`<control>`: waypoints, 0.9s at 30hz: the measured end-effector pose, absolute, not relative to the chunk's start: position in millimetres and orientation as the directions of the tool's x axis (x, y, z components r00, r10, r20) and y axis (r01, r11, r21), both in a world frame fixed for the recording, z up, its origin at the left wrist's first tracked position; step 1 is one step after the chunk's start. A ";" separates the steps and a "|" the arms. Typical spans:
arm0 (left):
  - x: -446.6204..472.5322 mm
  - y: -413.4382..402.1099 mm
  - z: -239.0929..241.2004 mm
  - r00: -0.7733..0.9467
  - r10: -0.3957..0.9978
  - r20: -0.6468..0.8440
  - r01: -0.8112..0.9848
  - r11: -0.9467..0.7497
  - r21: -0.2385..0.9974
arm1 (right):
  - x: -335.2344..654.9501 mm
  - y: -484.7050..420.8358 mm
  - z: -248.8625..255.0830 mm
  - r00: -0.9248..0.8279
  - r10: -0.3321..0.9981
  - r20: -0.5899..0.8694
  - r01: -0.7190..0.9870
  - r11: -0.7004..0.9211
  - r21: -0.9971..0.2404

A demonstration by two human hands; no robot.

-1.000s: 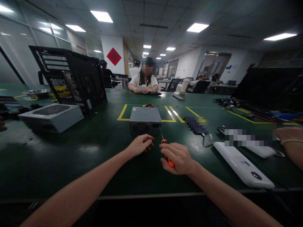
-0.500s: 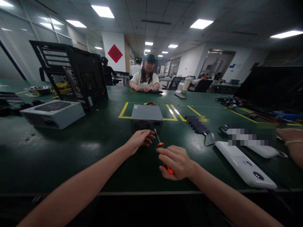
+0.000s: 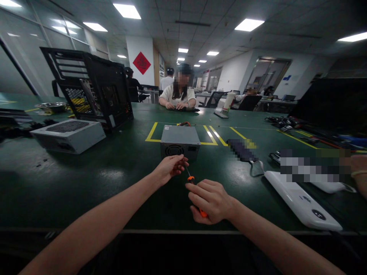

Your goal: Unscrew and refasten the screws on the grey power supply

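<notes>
My right hand (image 3: 210,200) is wrapped round the orange and black handle of a screwdriver (image 3: 190,179), whose thin shaft points up and away from me. At the shaft's tip, the thumb and fingers of my left hand (image 3: 169,169) are drawn together in a pinch. Whatever lies between them is too small to make out. Just beyond both hands, a grey computer power supply (image 3: 180,134) rests on the green table, its fan grille and socket side facing me. My left fingers partly cover its lower front edge in view; whether they touch it I cannot tell.
On the left are a second power supply (image 3: 70,133), a black computer case (image 3: 107,88) and a metal bowl (image 3: 51,107). A white power bank (image 3: 301,198) and a dark phone (image 3: 242,150) are at right. A person (image 3: 179,93) sits opposite; another's hand (image 3: 358,168) shows at the right edge.
My left fingers have closed in around the screwdriver's tip. My right hand and the screwdriver have shifted slightly left and towards me. The view has turned a little left.
</notes>
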State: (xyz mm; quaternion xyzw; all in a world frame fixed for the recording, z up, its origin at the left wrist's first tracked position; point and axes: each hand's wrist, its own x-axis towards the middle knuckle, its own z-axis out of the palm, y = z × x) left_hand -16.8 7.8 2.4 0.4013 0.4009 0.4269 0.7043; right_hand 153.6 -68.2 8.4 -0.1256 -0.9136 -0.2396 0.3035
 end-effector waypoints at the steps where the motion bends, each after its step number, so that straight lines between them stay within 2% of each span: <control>1: -16.5 7.3 2.8 0.307 0.924 -0.227 -0.288 0.318 0.903 | 152.8 -68.3 8.4 -0.782 0.092 0.617 0.382 0.852 0.358; 13: -11.0 1.7 6.1 0.327 0.919 -0.222 -0.282 0.319 0.905 | 154.4 -69.9 7.3 -0.781 0.069 0.620 0.383 0.838 0.389; 27: -13.8 4.8 3.0 0.309 0.924 -0.224 -0.274 0.312 0.910 | 155.2 -69.2 8.0 -0.776 0.079 0.626 0.382 0.849 0.366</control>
